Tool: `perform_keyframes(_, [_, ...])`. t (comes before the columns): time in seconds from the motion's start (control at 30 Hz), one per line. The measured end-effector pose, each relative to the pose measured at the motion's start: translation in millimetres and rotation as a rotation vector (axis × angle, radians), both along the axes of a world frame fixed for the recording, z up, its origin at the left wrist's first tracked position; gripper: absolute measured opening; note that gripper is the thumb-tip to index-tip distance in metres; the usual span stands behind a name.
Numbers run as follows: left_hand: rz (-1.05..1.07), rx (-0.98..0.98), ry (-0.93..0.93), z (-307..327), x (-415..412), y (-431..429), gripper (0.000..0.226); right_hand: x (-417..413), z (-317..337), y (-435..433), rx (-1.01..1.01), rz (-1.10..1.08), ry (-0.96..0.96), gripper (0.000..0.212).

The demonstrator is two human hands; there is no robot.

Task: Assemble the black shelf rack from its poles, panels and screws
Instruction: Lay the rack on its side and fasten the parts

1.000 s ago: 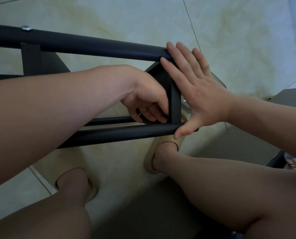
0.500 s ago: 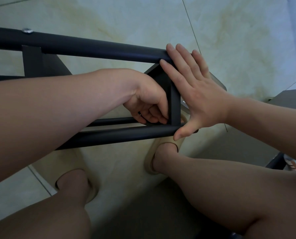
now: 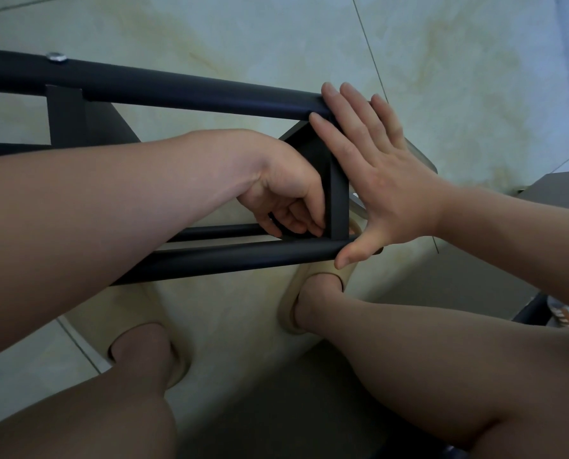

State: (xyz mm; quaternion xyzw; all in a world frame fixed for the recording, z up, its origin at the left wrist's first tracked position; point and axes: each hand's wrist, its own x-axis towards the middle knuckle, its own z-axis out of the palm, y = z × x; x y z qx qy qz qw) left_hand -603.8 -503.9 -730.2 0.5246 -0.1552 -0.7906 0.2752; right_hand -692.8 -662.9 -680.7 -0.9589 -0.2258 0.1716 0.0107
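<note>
Black steel shelf rack [image 3: 193, 91] lies on pale tiled floor [image 3: 276, 34]. Right hand [image 3: 385, 180] flat, fingers straight, bracing its black end panel [image 3: 337, 200]; left hand [image 3: 283, 190] fingers curled inside, contents unclear. Probably stiff, slick: grip poles [image 3: 243, 256].

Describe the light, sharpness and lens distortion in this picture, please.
Head view: dim, soft light, no glare. Head view: the upper pole bows slightly, wide-lens distortion. Head view: right hand sharp; left hand shadows the small dark part it pinches.

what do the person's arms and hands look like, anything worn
The left hand and right hand are ungloved, with no watch or band at either wrist. Both arms are bare as far as the frame shows; no sleeves in view.
</note>
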Motion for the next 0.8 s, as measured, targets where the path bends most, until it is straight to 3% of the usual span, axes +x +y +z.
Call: perform_keyframes(0.8, [-0.057,-0.024,-0.049,1.2,3.1,2.0,0.012,-0.5,1.0,1.2,0.011,-0.004,0.0,0.144])
